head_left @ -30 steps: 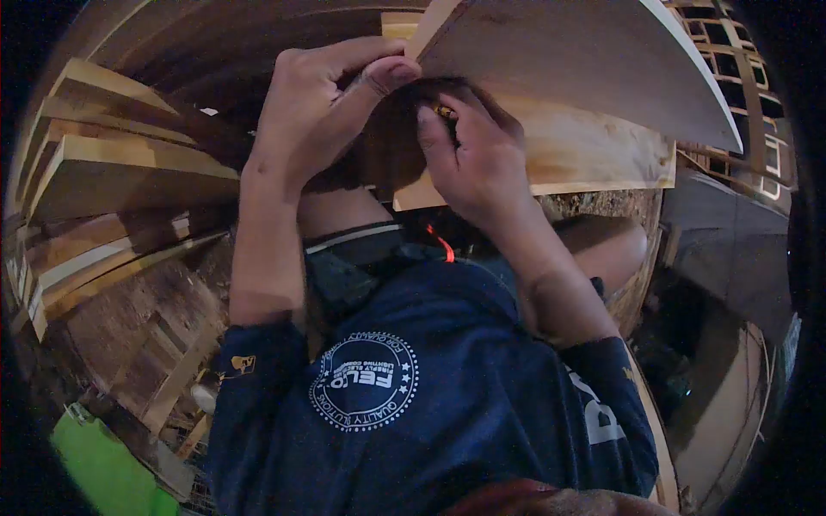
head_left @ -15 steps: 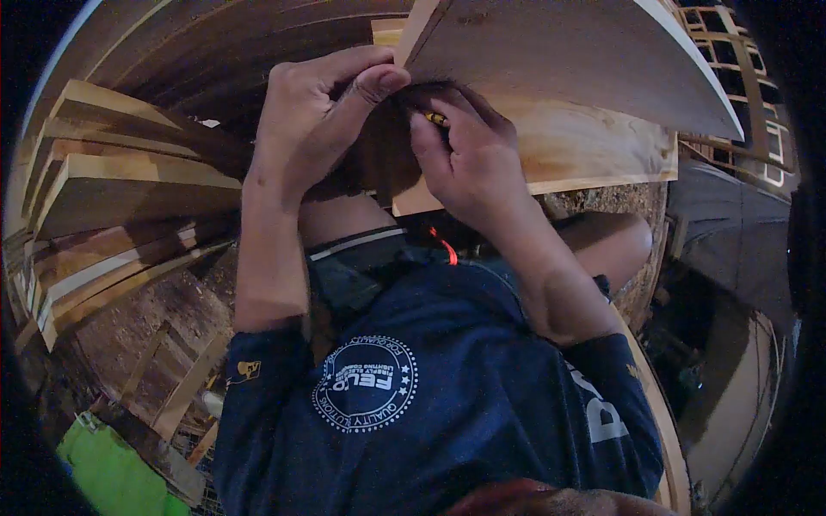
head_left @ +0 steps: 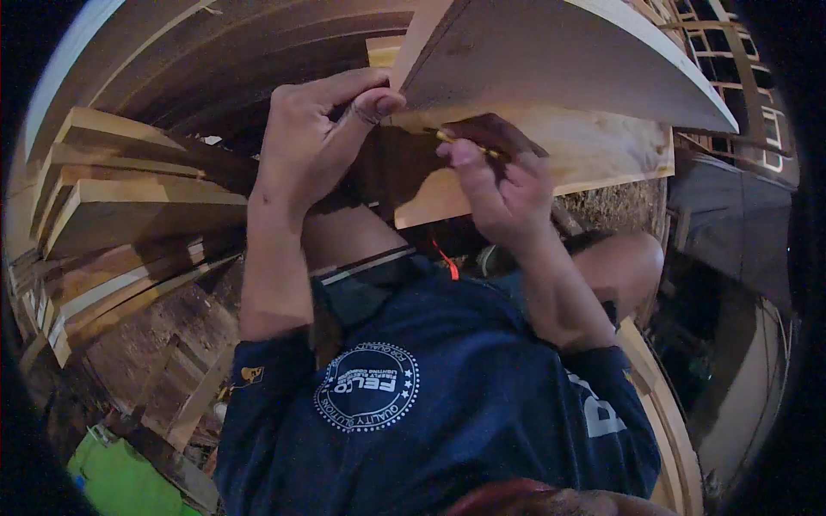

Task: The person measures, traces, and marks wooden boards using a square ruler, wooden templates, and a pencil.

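My left hand [head_left: 323,138] is closed on the near corner of a wide wooden panel [head_left: 551,64], thumb against its edge. The panel is tilted up and stretches away to the upper right. In my right hand [head_left: 503,176] is a slim yellow pencil [head_left: 445,136], pinched between thumb and fingers, its dark tip pointing left. That tip is just below the raised panel, apart from its edge. Under both hands lies a light wooden board [head_left: 594,146] with shadow across its left part.
Several thick boards [head_left: 146,206] are stacked at the left. A green cloth or bag [head_left: 120,477] lies at the lower left. At the right is a dark grey covered shape [head_left: 731,215], below a wooden lattice [head_left: 731,52]. My bent knee [head_left: 632,258] is beside the board.
My right hand has drawn back from the panel's corner, down and to the right, with the pencil in it. My left hand keeps its hold on the panel.
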Demonstrator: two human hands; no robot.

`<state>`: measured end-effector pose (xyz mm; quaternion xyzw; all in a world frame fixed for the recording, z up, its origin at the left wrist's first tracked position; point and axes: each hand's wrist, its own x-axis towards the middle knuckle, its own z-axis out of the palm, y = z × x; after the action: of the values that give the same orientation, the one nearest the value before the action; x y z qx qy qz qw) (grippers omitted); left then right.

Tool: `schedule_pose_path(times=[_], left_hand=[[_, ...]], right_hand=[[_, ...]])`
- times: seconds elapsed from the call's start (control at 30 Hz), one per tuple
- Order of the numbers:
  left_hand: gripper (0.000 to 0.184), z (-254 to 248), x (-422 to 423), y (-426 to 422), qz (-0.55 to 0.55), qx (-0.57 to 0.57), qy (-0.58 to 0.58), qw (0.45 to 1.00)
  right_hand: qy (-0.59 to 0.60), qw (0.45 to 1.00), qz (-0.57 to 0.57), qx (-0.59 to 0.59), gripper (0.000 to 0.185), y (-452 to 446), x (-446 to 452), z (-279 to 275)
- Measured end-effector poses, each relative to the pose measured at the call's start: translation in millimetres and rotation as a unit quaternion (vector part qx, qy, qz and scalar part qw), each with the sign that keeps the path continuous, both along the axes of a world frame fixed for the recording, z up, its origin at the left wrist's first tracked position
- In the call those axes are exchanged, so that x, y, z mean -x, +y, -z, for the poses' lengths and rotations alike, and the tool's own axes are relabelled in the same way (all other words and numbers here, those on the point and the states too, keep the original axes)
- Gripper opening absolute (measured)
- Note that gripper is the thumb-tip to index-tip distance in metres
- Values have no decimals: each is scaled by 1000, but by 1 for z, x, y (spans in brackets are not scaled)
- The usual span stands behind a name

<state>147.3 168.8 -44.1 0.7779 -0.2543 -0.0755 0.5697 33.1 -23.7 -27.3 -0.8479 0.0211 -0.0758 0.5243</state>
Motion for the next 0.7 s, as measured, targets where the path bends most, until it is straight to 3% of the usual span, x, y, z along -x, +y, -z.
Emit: schedule_pose_path(times=[0.07,0.17,0.3,0.37,0.47,0.57,0.7], left_hand=[[43,-2,0,2,-1,-18,4,1000],[40,-6,1,2,-10,-51,2,999],[40,1,1,6,-27,-43,17,999],[38,6,5,7,-47,-31,11,998],[36,-3,6,-1,-46,-38,-35,998],[34,2,12,-4,-49,-10,-76,996],[31,5,15,-7,-79,-13,-160,984]], right_hand=[[9,1000,8,-22,19,-11,15,0],[-69,995,74,-2,19,-36,39,-1],[-217,968,123,28,31,-83,45,-54],[-276,935,205,87,35,-109,41,-81],[-324,889,188,265,44,-152,18,-117],[-235,861,137,430,51,-181,5,-132],[-178,874,151,426,48,-185,-1,-117]])
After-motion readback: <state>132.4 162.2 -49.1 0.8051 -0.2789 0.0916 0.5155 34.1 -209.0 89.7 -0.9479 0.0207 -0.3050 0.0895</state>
